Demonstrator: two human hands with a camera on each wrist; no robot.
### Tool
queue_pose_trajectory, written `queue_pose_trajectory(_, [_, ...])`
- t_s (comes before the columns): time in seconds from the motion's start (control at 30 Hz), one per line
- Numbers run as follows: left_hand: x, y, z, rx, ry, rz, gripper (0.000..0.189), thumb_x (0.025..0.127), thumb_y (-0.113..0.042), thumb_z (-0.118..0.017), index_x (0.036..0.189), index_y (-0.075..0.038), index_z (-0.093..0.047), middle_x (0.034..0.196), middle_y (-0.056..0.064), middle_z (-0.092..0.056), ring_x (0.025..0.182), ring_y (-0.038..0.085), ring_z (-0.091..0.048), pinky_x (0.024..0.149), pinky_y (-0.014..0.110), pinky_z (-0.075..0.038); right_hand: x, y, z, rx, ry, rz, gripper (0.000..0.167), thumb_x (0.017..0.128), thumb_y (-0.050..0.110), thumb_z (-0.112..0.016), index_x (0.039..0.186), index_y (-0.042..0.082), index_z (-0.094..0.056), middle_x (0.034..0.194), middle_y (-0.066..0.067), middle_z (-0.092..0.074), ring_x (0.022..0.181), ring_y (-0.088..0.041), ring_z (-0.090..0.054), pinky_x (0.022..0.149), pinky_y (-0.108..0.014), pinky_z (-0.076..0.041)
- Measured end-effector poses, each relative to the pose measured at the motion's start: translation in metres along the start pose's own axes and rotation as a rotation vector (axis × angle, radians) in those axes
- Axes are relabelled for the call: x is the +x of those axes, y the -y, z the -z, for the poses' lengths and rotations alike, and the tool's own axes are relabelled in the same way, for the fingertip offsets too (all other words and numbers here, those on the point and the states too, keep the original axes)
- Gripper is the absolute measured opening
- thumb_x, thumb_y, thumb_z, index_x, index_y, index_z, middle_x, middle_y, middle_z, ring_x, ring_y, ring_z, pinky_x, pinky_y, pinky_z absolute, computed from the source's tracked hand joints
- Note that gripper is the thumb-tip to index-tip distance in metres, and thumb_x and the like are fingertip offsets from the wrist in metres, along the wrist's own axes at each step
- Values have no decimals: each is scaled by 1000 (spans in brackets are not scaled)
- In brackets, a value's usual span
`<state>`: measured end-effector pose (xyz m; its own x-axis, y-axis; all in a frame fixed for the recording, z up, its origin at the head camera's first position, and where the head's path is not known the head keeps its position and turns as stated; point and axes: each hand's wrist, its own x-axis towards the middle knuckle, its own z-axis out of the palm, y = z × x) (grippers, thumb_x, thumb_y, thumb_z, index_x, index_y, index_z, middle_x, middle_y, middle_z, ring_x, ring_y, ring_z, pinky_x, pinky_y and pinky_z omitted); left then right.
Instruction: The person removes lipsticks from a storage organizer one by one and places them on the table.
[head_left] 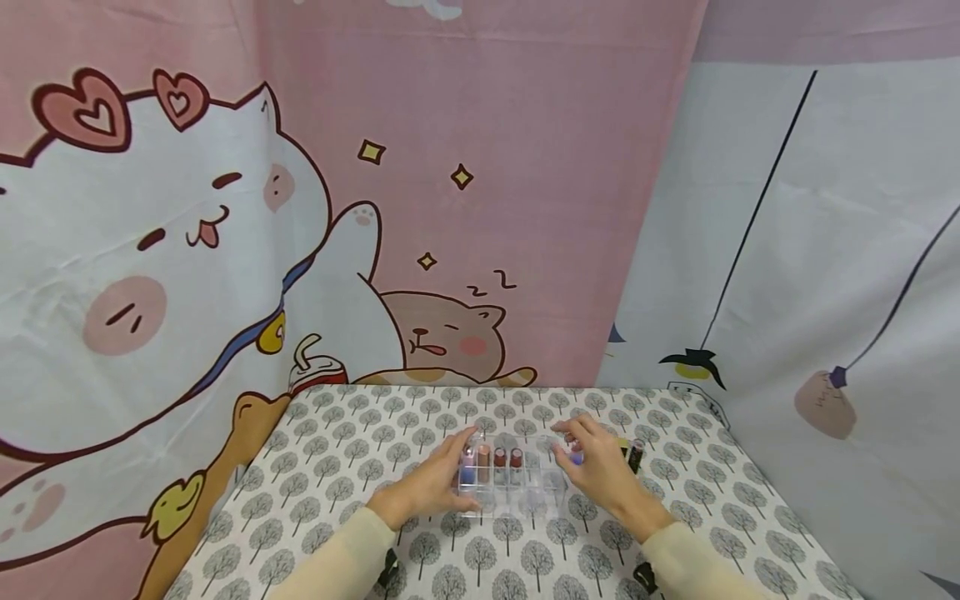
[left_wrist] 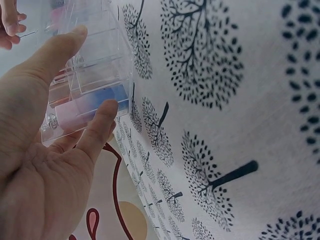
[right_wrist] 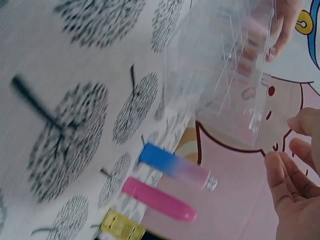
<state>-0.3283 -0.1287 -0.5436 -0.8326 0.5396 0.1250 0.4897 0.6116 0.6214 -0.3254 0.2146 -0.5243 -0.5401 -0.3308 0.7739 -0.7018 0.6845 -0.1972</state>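
Observation:
A clear plastic lipstick organizer (head_left: pixel 551 492) with small compartments stands on the table. My left hand (head_left: pixel 431 483) grips its left end, with the thumb on the near side and fingers round the far side. In that end sits a pink-and-blue lipstick (left_wrist: pixel 92 106); beside it are a brown-orange tube (head_left: pixel 483 462) and two dark-red-topped lipsticks (head_left: pixel 500 457). My right hand (head_left: pixel 600 467) hovers past the organizer's right end, fingers loosely bent, holding nothing. Near it stand another blue-and-pink lipstick (right_wrist: pixel 175 166), a bright pink tube (right_wrist: pixel 159 199) and a yellow-and-black lipstick (right_wrist: pixel 122 225).
A white cloth (head_left: pixel 480 575) printed with grey trees covers the table. Behind the table hangs a pink curtain (head_left: pixel 525 208) with cartoon cats, and a pale printed curtain (head_left: pixel 825 250) hangs on the right.

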Motion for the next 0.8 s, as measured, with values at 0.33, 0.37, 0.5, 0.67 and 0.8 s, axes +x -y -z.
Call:
queue_pose_trajectory(0.33, [0,0,0,-8,-2,-1,137,88,-32,-105,188,-27,-12,180,27,-42,132,31,-70,116,51,-68,4,18,-23,17,153,-152,33,91,4,-97,121,4,-83,113,-11,-81,90,-25,-81,75,-33,-74])
queue_pose_trajectory(0.37, [-1,0,0,-11,-4,-2,137,88,-32,-106,188,-27,-12,180,28,-42,132,32,-70,116,51,-68,5,20,-26,12,166,-163,32,92,5,-96,121,5,-83,112,-11,-81,90,-26,-81,75,-32,-73])
queue_pose_trajectory(0.5, [-1,0,-1,-4,-5,-3,137,88,-31,-106,188,-25,-13,179,29,-43,132,33,-71,116,52,-68,7,24,-33,17,205,-200,28,94,6,-95,119,3,-83,111,-14,-82,90,-29,-82,75,-27,-72])
queue_pose_trajectory(0.67, [0,-1,0,4,-7,-4,136,87,-30,-106,187,-20,-15,179,30,-43,132,35,-71,117,54,-67,10,30,-40,56,261,-259,29,96,7,-94,122,2,-82,114,-20,-85,90,-31,-84,75,-22,-71])
queue_pose_trajectory(0.8, [0,-2,0,3,-7,-4,136,87,-29,-107,187,-19,-16,180,29,-43,134,35,-71,120,56,-65,11,35,-45,55,288,-319,30,97,11,-95,123,2,-83,113,-19,-87,90,-28,-85,73,-19,-69])
